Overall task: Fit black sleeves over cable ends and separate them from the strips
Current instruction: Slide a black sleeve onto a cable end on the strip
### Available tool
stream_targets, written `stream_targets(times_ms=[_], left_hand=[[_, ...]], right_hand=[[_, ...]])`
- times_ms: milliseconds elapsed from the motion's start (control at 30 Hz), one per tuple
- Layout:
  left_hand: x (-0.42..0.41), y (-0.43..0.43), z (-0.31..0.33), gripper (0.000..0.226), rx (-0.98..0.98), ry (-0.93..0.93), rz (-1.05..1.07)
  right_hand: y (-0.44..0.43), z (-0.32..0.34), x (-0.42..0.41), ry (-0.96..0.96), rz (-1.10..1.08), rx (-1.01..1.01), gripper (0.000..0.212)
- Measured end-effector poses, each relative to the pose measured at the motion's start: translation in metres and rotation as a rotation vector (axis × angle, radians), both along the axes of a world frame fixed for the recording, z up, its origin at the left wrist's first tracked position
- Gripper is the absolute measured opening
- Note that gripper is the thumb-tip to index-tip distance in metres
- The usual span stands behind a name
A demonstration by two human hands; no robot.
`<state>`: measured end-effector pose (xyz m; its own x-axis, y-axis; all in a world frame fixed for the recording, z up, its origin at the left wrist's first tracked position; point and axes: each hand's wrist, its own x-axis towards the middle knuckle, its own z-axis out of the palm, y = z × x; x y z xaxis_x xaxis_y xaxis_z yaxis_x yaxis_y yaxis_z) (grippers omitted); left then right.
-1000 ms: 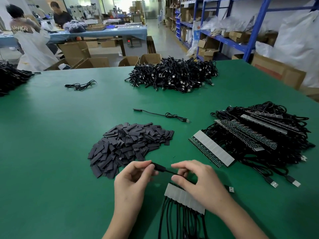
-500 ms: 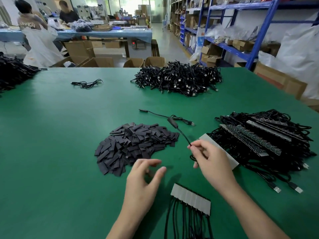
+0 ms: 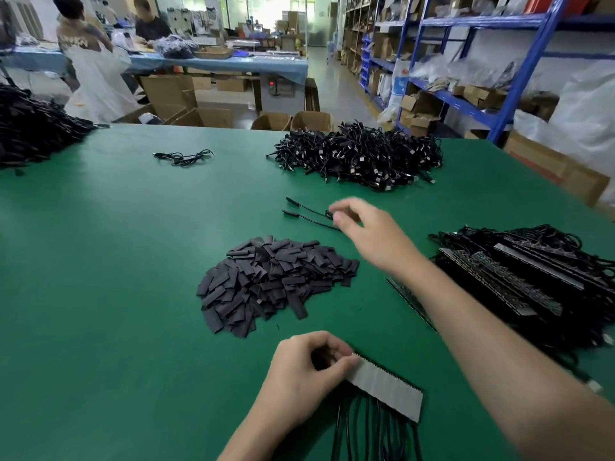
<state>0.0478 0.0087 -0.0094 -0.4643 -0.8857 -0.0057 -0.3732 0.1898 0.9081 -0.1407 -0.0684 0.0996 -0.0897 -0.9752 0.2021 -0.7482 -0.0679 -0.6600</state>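
Done so far: two sleeved cables lie free on the green table just beyond the sleeve pile. A big far heap of loose cables sits behind them, which looks like your finished work.

In hand now: the near strip lies at the table's near edge, with its cables hanging off towards you, all attached and none sleeved that you can see.

Left hand: your left hand pinches the left end of the near strip, thumb on the grey tape and fingers curled under.

Right hand: your right hand reaches out over the two sleeved cables with its fingers loosely bent. It is blurred, so you cannot tell whether it pinches a cable or has let go.

Left to do: the whole near strip, then the strip stack on your right, thick with attached cables. By that count you are early in this batch.

Sleeve supply: the pile is plentiful and within easy reach of your left hand.

Containers: open cardboard boxes stand on the floor past the table's far edge, but their contents are hidden from here. The blue rack holds more boxes and bags, too far off to read.
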Motion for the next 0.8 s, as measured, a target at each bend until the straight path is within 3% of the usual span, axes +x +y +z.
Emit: stream_targets(times_ms=[133, 267, 467, 633, 800], left_hand=[[0.001, -0.004, 0.0, 0.009, 0.127, 0.141, -0.022], [0.004, -0.006, 0.003, 0.014, 0.207, 0.268, -0.004], [0.003, -0.002, 0.004, 0.023, 0.145, 0.288, -0.009], [-0.005, 0.003, -0.003, 0.058, -0.06, 0.148, 0.004], [-0.007, 0.001, -0.005, 0.055, -0.073, 0.189, -0.01]], right_hand=[[0.072, -0.04, -0.005, -0.231, 0.114, 0.245, 0.028], [0.118, -0.063, -0.011, -0.234, 0.218, 0.41, 0.023], [0.134, -0.081, -0.003, -0.339, 0.191, 0.348, 0.023], [0.138, -0.087, 0.003, -0.407, 0.168, 0.322, 0.02], [0.138, -0.09, 0.011, -0.444, 0.161, 0.284, 0.014]])
